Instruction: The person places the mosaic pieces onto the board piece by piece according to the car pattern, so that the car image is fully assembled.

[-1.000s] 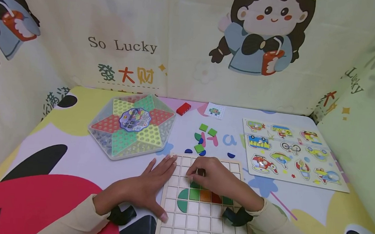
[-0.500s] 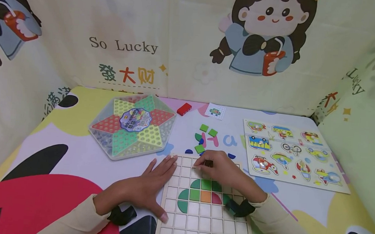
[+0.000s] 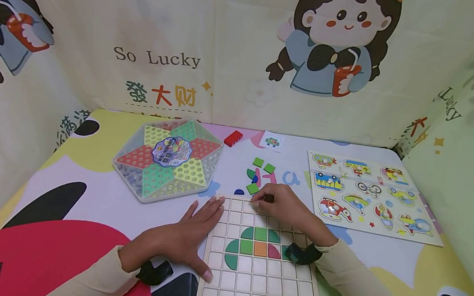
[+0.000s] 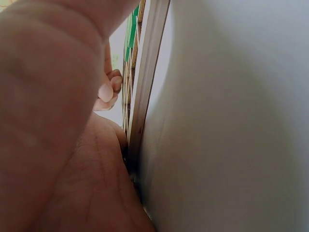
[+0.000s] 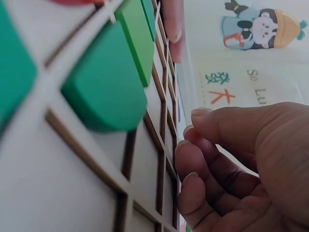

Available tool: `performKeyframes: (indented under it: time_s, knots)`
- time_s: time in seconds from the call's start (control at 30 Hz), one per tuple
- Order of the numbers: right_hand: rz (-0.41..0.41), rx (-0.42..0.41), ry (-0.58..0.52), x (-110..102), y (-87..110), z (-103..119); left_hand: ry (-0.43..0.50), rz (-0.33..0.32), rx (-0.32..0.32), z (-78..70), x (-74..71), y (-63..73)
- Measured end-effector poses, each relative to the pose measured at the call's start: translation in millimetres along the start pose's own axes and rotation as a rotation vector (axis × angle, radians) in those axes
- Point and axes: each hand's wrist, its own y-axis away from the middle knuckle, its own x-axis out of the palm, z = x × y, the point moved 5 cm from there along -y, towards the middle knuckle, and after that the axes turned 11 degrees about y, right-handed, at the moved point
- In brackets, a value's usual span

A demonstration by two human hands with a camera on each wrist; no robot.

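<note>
A wooden grid board (image 3: 258, 288) lies in front of me. My left hand (image 3: 184, 239) rests with spread fingers along its left edge. Set in the grid are dark green rounded pieces (image 3: 231, 261), green squares (image 3: 246, 247), an orange square (image 3: 260, 248) and a red rounded piece (image 3: 273, 250). Over the board's far edge hovers my right hand (image 3: 285, 207), fingers loosely bent. The right wrist view shows its thumb close to the fingertips with nothing visible between them, beyond a dark green piece (image 5: 106, 87). In the left wrist view, my palm (image 4: 91, 183) lies beside the board's side (image 4: 147, 72).
Loose green squares (image 3: 269, 168), a dark green piece (image 3: 251, 173) and a blue half-round (image 3: 239, 192) lie beyond the board. Farther back are a red block (image 3: 233, 138) and a picture card (image 3: 272, 141). A hexagonal game box (image 3: 164, 184) stands left, a vehicle puzzle (image 3: 376, 194) right.
My right hand has drawn back from the placed pieces toward the board's far edge and slightly right, uncovering the top row of green pieces. The left hand has stayed put.
</note>
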Motion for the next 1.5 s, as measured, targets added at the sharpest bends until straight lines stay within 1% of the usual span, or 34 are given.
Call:
performKeyframes:
  time_s: [0.13, 0.37, 0.47, 0.7, 1.07, 1.23, 1.5]
  knots:
    - [-0.005, 0.0, 0.002, -2, -3.9, -2, 0.004, 0.004, 0.006, -0.4, -0.1, -0.1]
    - [-0.015, 0.039, 0.015, -2, -10.2, -6, 0.006, 0.006, 0.002, -1.8, -0.1, -0.5]
    - [-0.019, 0.046, 0.008, -2, -12.5, -7, 0.007, 0.004, 0.0, -2.3, 0.0, -0.6]
    - [-0.03, 0.092, -0.021, -5, -18.1, -9, 0.0, 0.003, 0.004, -2.3, 0.0, -0.9]
    - [-0.059, 0.104, -0.017, -1, -27.9, -14, 0.003, 0.006, 0.009, -2.0, -0.7, -0.9]
    - [-0.036, 0.104, 0.012, 3, -34.5, -13, 0.003, 0.004, 0.008, -0.6, -1.2, 0.5]
    - [0.013, 0.17, 0.047, 5, -38.8, -11, 0.01, 0.004, 0.003, 0.3, -0.7, 0.0]
